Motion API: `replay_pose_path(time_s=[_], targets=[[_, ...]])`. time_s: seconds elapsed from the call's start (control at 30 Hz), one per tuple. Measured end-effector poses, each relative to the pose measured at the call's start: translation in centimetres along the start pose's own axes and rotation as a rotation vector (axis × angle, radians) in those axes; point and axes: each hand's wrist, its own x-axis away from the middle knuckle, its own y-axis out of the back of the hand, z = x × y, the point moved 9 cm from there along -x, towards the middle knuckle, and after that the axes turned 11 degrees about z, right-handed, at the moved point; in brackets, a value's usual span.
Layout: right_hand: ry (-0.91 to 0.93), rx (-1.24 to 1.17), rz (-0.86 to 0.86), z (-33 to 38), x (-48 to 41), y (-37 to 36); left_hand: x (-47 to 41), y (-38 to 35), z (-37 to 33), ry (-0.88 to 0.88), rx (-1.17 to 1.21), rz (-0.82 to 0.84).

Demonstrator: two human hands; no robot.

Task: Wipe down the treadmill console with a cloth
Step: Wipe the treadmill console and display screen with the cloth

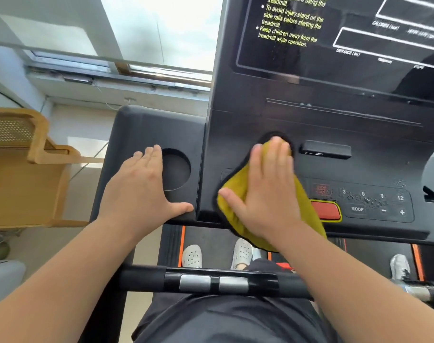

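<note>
Cloth: the yellow microfibre cloth with a dark hem (237,180) lies flat on the lower left part of the black plastic treadmill console (359,134); its near corner hangs over the console's front edge.
Right hand: the right hand (265,194) lies palm down on the cloth, grip spread, fingers straight and blurred, thumb out to the side.
Left hand: the left hand (141,186) lies flat on the console's black side tray, grip spread and holding nothing, fingertips just beside the round cup recess (176,169).
Controls: a red oblong button with yellow trim (326,210) sits just right of the cloth, near the MODE keypad (357,209).
Screen: the dark display panel (334,33) shows yellow warning text.
Below: a black handlebar with silver pads (211,280) crosses in front of the person's white perforated shoes (192,256).
</note>
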Motion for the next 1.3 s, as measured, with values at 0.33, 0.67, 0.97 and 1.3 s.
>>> replay_pose_path(time_s=[0.33,0.67,0.97,1.3], targets=[[0.063,0.043,-0.023,-2.8,1.8,-0.9,-0.1,0.6,-0.7,0.005,-0.010,0.018],[0.359,0.049,-0.017,4.2,1.6,-1.5,0.0,0.7,-0.8,0.007,-0.017,0.000],[-0.050,-0.042,-0.044,-0.6,0.1,0.3,0.1,0.5,-0.5,0.002,0.008,-0.013],[0.356,0.161,-0.030,-0.6,3.8,-2.3,0.1,0.3,-0.4,-0.015,0.002,-0.025]])
